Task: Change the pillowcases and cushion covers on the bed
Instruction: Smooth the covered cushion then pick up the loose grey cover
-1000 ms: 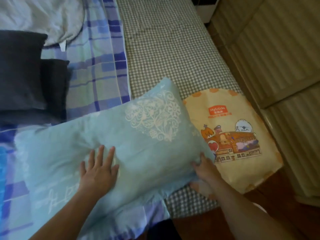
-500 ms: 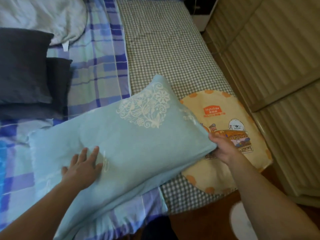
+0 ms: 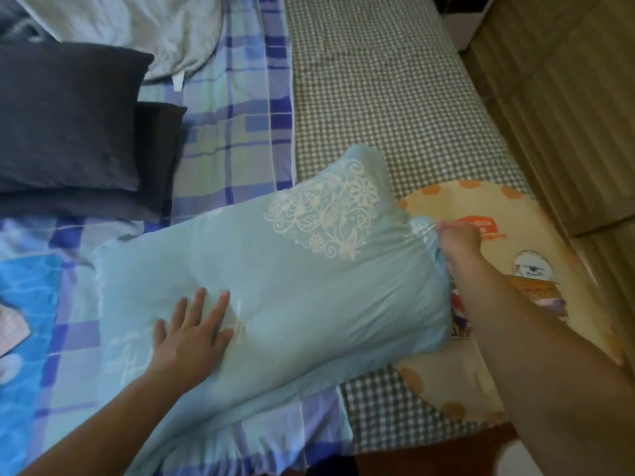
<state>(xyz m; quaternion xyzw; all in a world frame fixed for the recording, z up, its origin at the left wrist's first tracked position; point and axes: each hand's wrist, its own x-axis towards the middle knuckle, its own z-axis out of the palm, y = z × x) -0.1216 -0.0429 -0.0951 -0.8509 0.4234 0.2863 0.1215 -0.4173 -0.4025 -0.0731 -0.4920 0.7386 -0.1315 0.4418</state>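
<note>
Right hand (image 3: 458, 240) moved up, pinching pillowcase (image 3: 275, 280) edge.

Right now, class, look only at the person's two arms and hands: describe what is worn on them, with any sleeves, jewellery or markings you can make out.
Both forearms are bare as far as the frame shows; no sleeve or cuff is in view. The left hand shows no ring, watch, bracelet or glove. The right hand and its wrist likewise show no band, though its fingers are partly hidden. No marks or tattoos are visible, and the picture is somewhat soft, so fine detail cannot be told.

Pillow (image 3: 275, 286) on bed (image 3: 395, 108) — cushions (image 3: 68, 115) behind-left
</note>
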